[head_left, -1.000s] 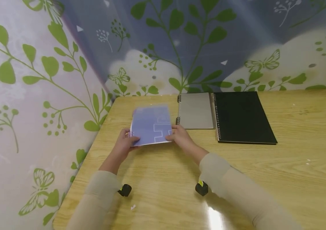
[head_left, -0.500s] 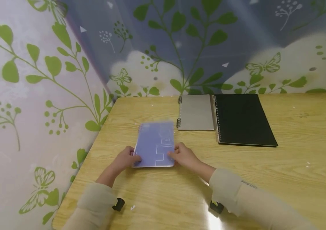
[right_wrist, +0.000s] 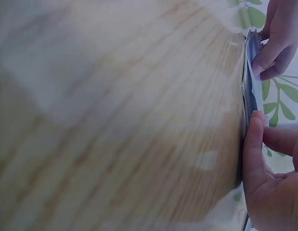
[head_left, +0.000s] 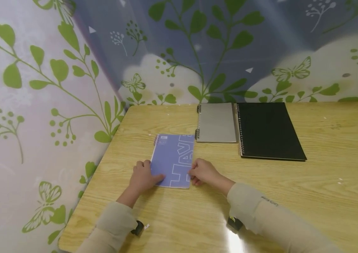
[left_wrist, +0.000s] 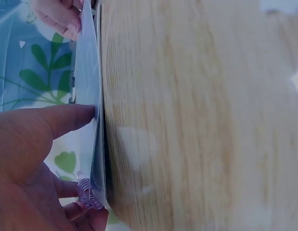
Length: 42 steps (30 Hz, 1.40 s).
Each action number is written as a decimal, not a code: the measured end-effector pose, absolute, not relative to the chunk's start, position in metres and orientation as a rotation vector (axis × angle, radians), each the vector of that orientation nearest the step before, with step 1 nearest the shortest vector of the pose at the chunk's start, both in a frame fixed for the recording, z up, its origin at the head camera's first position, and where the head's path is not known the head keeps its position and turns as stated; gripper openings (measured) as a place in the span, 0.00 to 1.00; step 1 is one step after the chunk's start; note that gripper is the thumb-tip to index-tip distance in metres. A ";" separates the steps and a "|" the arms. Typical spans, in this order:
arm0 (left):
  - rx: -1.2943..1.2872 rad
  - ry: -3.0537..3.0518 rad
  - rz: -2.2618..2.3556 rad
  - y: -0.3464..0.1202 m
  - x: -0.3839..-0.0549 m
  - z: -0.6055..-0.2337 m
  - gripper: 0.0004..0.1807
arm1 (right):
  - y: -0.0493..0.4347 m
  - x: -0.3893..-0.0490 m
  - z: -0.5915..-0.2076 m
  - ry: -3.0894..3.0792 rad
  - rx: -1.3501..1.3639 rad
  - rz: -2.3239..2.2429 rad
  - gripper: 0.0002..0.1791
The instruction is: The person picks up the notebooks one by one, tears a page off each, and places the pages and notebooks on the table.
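A blue-purple spiral notebook with large white outlined letters lies on the table, its coil on the left. My left hand holds its lower left corner, thumb across the cover and fingers along the coiled side. In the left wrist view the fingertips sit at the coil, and a thin gap shows between the sheets at the near edge. At the lower right edge, my right hand pinches the notebook between thumb and forefinger. Its other fingers are bent below that edge.
Behind and to the right, a grey spiral notebook lies beside a larger black one. The wooden table meets a leaf-patterned wall at the back and another at the left. Small white scraps dot the tabletop.
The blue-purple notebook has come toward me and down flat onto the table. My left hand has shifted, its thumb now further over the cover; the right hand stays at the right edge.
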<state>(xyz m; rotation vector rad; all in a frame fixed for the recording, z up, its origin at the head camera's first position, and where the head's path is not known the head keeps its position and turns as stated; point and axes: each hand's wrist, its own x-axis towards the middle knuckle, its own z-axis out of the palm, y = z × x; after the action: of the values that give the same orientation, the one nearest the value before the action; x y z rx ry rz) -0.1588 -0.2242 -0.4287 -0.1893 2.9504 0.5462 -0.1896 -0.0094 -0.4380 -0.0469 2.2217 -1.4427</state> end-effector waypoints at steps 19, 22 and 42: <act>0.058 2.650 0.720 -0.201 -0.156 -0.379 0.53 | -0.022 -0.184 -0.410 2.227 -0.254 -1.625 0.07; 0.130 2.616 0.775 -0.195 -0.152 -0.371 0.53 | -0.026 -0.180 -0.404 2.242 -0.384 -1.666 0.07; -0.013 2.743 0.981 -0.241 -0.153 -0.327 0.31 | -0.022 -0.199 -0.431 2.787 -0.701 -0.844 0.27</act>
<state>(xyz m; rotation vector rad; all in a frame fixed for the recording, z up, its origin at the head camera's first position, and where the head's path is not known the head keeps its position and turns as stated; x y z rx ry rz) -0.1532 -0.2407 -0.3275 -0.0127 2.7433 0.9808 -0.1993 -0.0219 -0.4315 -0.7007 2.7870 -0.8442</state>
